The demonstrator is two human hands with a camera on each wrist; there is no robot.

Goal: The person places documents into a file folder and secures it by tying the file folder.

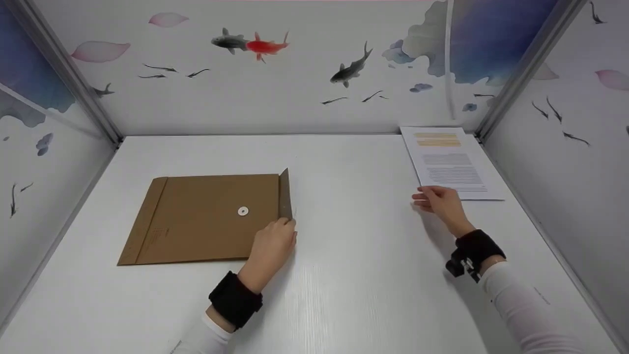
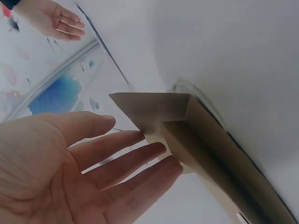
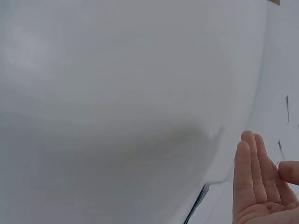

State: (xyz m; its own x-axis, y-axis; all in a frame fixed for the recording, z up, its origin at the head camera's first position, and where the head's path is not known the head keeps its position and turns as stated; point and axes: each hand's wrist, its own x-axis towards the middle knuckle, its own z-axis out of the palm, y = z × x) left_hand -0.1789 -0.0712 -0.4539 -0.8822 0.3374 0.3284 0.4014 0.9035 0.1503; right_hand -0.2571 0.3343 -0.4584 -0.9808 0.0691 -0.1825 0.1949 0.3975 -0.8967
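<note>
A brown paper document envelope (image 1: 206,216) with a white round button (image 1: 243,211) lies flat on the left of the table. Its flap (image 1: 285,196) stands raised at the right end, and in the left wrist view the envelope's mouth (image 2: 205,140) gapes a little. My left hand (image 1: 272,243) is at that flap; its fingers (image 2: 135,163) are fairly straight and reach the flap's edge, with the thumb held apart. Beside the near left corner of a stack of printed sheets (image 1: 452,167) hovers my right hand (image 1: 442,204), fingers extended, holding nothing.
White panels (image 1: 295,98) with painted fish enclose the white table (image 1: 344,246) at the back and both sides. Metal posts (image 1: 530,64) stand at the back corners. The paper stack sits against the back right of the table.
</note>
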